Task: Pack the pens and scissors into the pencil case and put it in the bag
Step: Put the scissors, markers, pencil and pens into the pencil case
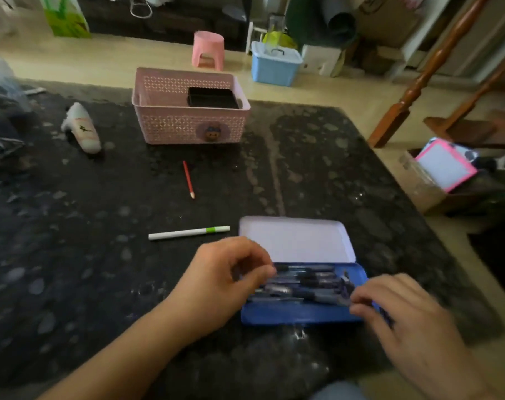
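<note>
Open pencil case point(300, 316) lies between left hand point(225, 281) and right hand point(404, 319).

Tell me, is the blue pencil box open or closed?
Open. The pencil case has its pale lid flipped back flat on the table, and the pens inside show.

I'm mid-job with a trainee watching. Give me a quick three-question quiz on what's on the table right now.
1. True or false: the pencil case lies open, lid flat.
2. Which lies nearer the pink basket: (a) the red pencil, (b) the white marker?
3. Fill in: the left hand and right hand are both at the ____.

Key
1. True.
2. a; the pencil lies between basket and marker.
3. Pencil case; fingers of both reach among the pens, though blur hides any grip.
</note>
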Available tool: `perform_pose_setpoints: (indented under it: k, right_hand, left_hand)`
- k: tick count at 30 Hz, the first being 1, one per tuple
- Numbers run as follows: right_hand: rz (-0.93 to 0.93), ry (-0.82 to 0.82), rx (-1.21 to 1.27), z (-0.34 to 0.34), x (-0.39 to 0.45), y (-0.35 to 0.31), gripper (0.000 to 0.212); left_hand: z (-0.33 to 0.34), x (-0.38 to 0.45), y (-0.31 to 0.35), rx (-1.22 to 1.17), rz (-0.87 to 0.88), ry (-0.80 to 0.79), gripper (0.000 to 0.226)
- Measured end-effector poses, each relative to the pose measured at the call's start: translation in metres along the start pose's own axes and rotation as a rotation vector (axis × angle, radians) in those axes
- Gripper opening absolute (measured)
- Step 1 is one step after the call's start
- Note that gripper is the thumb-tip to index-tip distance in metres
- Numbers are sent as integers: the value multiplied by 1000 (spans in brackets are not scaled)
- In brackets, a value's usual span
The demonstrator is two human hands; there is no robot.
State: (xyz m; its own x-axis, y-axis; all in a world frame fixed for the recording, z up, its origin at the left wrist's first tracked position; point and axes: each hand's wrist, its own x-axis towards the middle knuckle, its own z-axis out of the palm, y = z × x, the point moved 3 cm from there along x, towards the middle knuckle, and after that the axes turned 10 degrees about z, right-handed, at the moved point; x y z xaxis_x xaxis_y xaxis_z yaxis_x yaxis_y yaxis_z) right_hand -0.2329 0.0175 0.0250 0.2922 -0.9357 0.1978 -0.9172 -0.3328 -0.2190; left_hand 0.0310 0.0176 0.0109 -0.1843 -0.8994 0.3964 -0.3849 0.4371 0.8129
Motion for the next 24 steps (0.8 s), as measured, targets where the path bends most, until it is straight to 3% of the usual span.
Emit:
perform_pose_setpoints:
  k: [2,5,11,18,21,24]
  right_hand:
    - [-9,-14,17,8,-6,10,23]
    - [2,-27,137,21,-9,15,21]
    - [10,-15,222,35,-6,13,19]
    - [7,-56,252,36,-1,5,7]
    - [18,-75,246,33,-1,2,12]
    - [24,-73,230,33,-2,1,13]
  left_hand:
    - [10,-4,-6,220,52,-138,10]
    - [15,-8,-13,316,62,-220,10]
    - [15,-10,-19,332,63,-137,12]
    - [12,-9,-18,364,89,-164,9]
    - [-9,-1,-30,525,119,-110,13]
    - [-47,2,-60,793,-72,40,30]
